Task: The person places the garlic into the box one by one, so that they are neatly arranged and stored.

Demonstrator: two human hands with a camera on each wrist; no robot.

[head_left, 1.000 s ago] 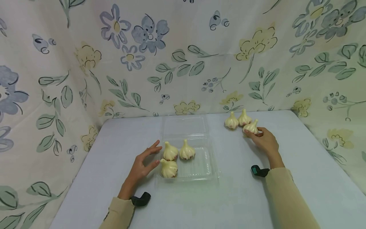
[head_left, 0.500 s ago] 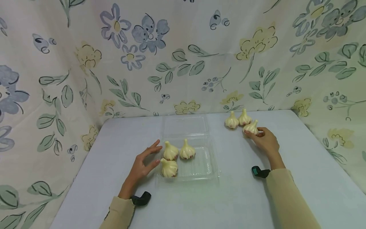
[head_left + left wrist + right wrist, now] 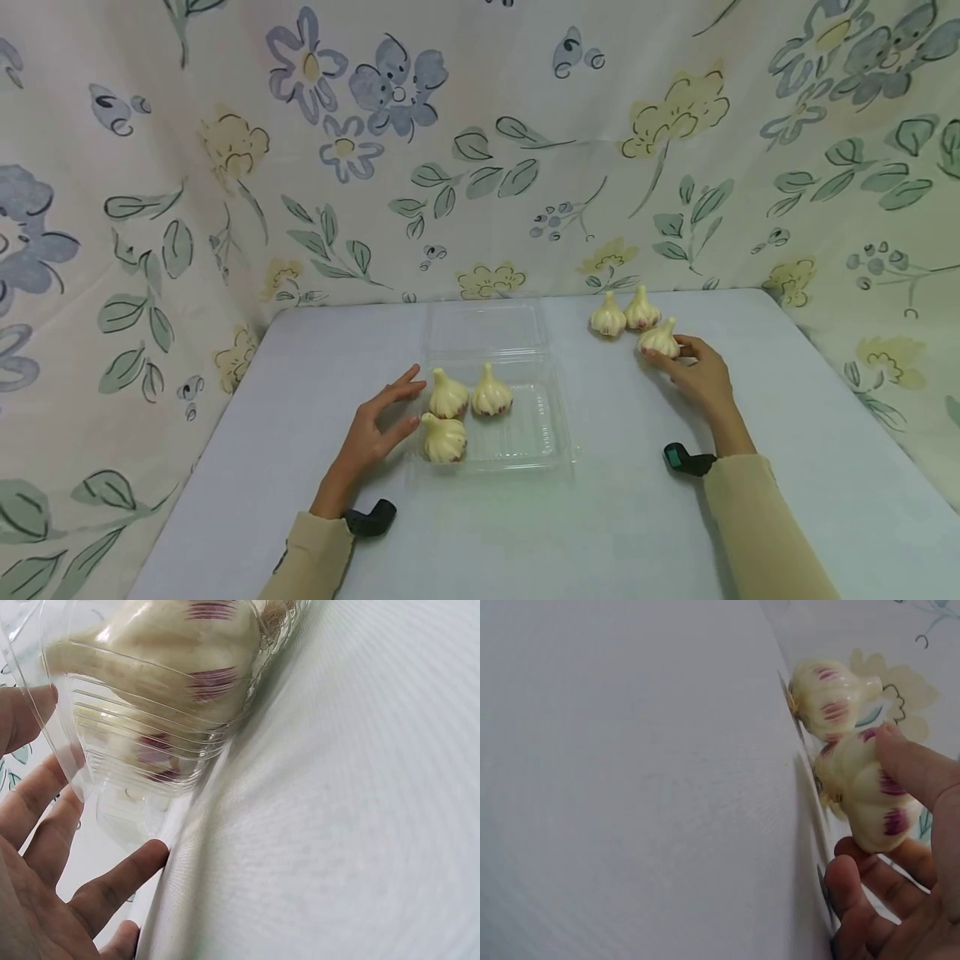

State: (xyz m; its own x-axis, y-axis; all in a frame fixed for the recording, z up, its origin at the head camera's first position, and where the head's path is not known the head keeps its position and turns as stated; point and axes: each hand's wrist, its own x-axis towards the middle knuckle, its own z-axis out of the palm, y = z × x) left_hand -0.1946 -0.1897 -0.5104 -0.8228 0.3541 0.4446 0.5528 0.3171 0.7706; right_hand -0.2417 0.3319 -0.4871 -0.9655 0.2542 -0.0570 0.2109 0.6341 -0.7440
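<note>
My right hand [image 3: 703, 377] pinches a garlic bulb [image 3: 659, 340] between thumb and fingers at the back right of the table. In the right wrist view this garlic bulb [image 3: 874, 791] shows purple streaks, its root end facing the table. Two more garlic bulbs [image 3: 608, 317] stand just behind it. A clear plastic box [image 3: 517, 425] lies with its lid folded back, and three garlic bulbs [image 3: 492, 392] sit in its left and back part. My left hand [image 3: 375, 425] rests at the box's left side, fingers spread; in the left wrist view its fingertips [image 3: 67, 754] are at the clear wall.
The box's transparent lid [image 3: 486, 329] lies flat behind it on the white table [image 3: 600, 517]. A flower-printed cloth [image 3: 480, 167] hangs along the back and sides. Each wrist wears a black camera [image 3: 371, 518].
The garlic bulb in my right hand has risen slightly, and the right wrist has shifted a little to the right and nearer. My left hand stays in place beside the box.
</note>
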